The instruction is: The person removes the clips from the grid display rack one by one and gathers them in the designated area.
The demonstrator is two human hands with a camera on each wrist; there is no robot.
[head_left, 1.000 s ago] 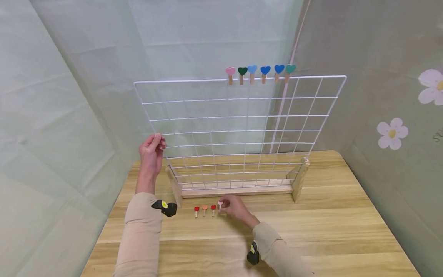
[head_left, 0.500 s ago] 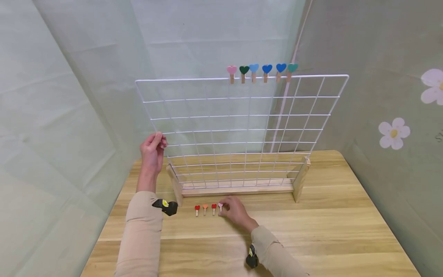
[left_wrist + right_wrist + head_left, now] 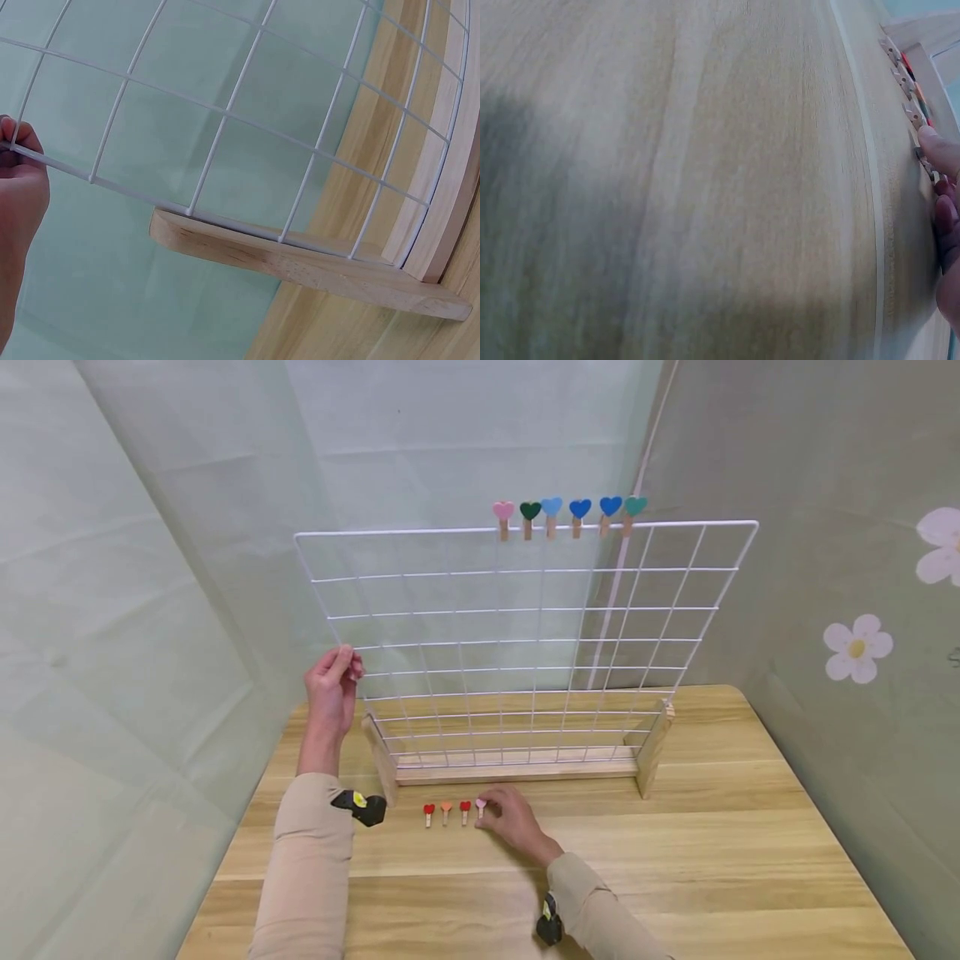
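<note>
Four small heart-topped clips are lying in a row on the wooden table (image 3: pixel 675 843), just in front of the wooden base (image 3: pixel 517 771) of the white wire grid (image 3: pixel 525 635). The right hand (image 3: pixel 514 815) is resting low on the table at the right end of that row, its fingers (image 3: pixel 939 146) curling onto the pale pink clip (image 3: pixel 481 807); whether they are pinching it or only touching it cannot be told. Beside it to the left are lying a red clip (image 3: pixel 465 810), an orange clip (image 3: pixel 446 811) and another red clip (image 3: pixel 429 813). The left hand (image 3: pixel 331 687) is gripping the grid's left edge wire, fingers (image 3: pixel 21 135) closing around it. Six more heart clips (image 3: pixel 567 515) are sitting clipped along the grid's top wire, toward the right.
</note>
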